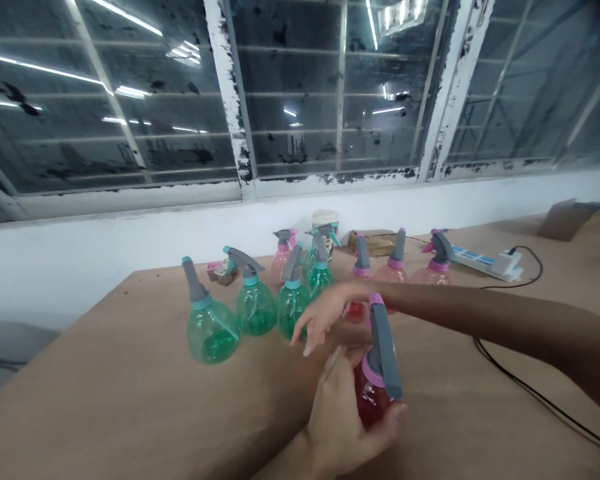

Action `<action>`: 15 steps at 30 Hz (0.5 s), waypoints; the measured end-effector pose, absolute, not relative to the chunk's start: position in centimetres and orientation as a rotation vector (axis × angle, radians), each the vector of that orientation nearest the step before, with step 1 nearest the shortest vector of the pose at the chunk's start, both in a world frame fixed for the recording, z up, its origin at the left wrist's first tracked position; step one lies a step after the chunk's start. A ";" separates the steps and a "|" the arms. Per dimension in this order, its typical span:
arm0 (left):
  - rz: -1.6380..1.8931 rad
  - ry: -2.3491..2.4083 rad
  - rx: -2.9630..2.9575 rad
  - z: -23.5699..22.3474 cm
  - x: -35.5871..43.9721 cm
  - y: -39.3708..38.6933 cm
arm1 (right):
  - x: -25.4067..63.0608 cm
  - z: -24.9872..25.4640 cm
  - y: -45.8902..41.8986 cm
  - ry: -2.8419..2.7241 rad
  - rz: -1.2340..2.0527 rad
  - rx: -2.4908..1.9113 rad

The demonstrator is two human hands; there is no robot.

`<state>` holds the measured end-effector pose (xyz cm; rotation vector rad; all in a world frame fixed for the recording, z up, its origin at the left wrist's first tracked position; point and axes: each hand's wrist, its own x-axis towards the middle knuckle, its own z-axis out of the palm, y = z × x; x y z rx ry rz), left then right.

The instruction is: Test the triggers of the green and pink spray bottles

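Note:
My left hand (333,413) is wrapped round a spray bottle (375,393) with red liquid, a pink collar and a grey trigger head. The bottle leans slightly, and its lower part is hidden by the fingers. From the right, my right arm reaches across behind that bottle. My right hand (325,313) holds nothing; its fingers are apart and point down to the left. Close to it stands a green spray bottle (290,307), partly covered by the hand. More green bottles, such as a tilted-looking one (213,330) and another (255,307), stand to the left.
Several pink spray bottles (393,272) stand behind my right forearm. At the wall are a paper cup (325,219), a brown package (375,243) and a small pink box (223,271). On the right lie a power strip (487,262), a black cable (535,395) and cardboard (565,220).

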<state>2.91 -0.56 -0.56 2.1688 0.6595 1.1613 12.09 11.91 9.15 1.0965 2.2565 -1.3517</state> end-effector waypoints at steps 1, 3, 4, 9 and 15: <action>1.158 0.661 2.167 -0.5 2.9 -0.6 | 12.0 8.7 11.7 2.300 -1.286 1.114; 1.147 0.665 2.172 -0.3 2.9 -0.7 | 11.7 8.3 11.4 2.417 -1.136 1.143; 1.141 0.668 2.177 -0.2 2.9 -0.8 | 11.7 8.2 11.3 2.464 -1.073 1.153; 1.142 0.668 2.175 -0.1 2.8 -0.9 | 11.4 7.9 12.3 2.551 -0.948 1.151; 1.138 0.649 2.168 -0.2 2.8 -0.5 | 11.9 7.2 12.2 2.622 -0.888 1.268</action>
